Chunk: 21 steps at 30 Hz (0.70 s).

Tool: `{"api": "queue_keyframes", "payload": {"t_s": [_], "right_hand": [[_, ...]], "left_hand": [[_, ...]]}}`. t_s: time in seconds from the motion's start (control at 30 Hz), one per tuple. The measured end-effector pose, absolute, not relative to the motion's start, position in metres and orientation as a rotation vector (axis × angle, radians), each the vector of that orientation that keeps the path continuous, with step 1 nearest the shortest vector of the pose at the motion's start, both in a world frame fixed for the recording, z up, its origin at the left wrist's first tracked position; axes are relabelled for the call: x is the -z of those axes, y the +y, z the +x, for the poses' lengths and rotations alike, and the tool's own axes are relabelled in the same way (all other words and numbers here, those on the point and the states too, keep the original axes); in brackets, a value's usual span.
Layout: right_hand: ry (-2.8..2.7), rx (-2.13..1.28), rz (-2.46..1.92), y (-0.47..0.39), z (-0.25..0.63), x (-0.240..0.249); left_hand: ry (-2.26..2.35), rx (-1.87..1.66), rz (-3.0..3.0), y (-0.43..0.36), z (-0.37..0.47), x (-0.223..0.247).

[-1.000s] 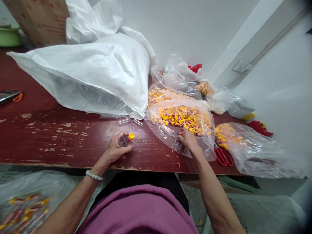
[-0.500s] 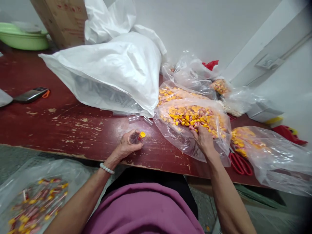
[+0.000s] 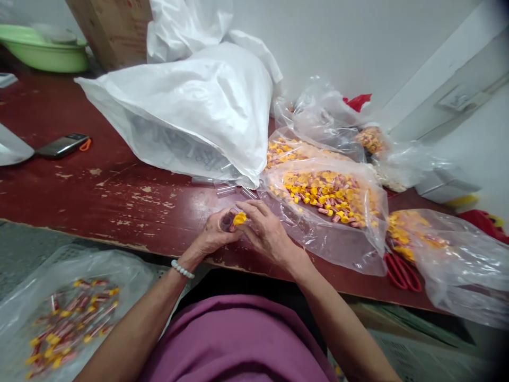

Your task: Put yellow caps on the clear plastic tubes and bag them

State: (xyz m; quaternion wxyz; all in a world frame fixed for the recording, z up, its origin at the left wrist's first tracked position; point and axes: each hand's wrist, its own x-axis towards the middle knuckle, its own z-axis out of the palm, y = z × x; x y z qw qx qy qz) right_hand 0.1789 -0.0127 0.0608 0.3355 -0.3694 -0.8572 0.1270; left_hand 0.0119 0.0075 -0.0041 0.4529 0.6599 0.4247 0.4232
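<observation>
1. Centre frame, the left hand (image 3: 214, 234) grasped clear tubes (image 3: 227, 222)!
2. Right hand (image 3: 270, 236) curled round a yellow cap (image 3: 239, 218), its grip impossible to tell!
3. Plastic bag (image 3: 338, 250) sprawled right of centre!

Plum top (image 3: 238, 339), pale round-beaded bracelet (image 3: 182, 269), black lower garment (image 3: 230, 283), probably trousers.

Clear tubes (image 3: 227, 223) partly hidden by the left hand (image 3: 214, 233), whether the right hand (image 3: 267, 233) grips the yellow cap (image 3: 239, 218) too small to tell, red scissors (image 3: 404, 272) with blades mostly hidden, green basin (image 3: 50, 57) cut off at left, cardboard box (image 3: 115, 34) at top, its print blurred
</observation>
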Motion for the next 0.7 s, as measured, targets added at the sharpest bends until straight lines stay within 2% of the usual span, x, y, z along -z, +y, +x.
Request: {"api": "queue_keyframes", "payload": {"t_s": [0.3,0.43,0.53,0.6,0.7], "right_hand": [[-2.311,-0.124,-1.176,-0.028,0.162,-0.034],[-2.149,-0.156,-1.163,-0.009,0.196,-0.042],[-1.836,-0.051,-1.560,0.019,0.253,-0.051],[-1.823,-0.104,-1.925,0.034,0.289,-0.051],[-1.969,-0.285,-2.009,0.044,0.321,-0.042]], "left_hand": [[1.078,-1.060,1.617,0.010,0.010,0.005],[1.091,-1.039,1.510,0.009,0.013,0.007],[1.086,-1.059,1.442,0.008,0.015,0.010],[1.084,-1.064,1.419,0.008,0.016,0.011],[1.074,-1.062,1.393,0.008,0.017,0.010]]}}
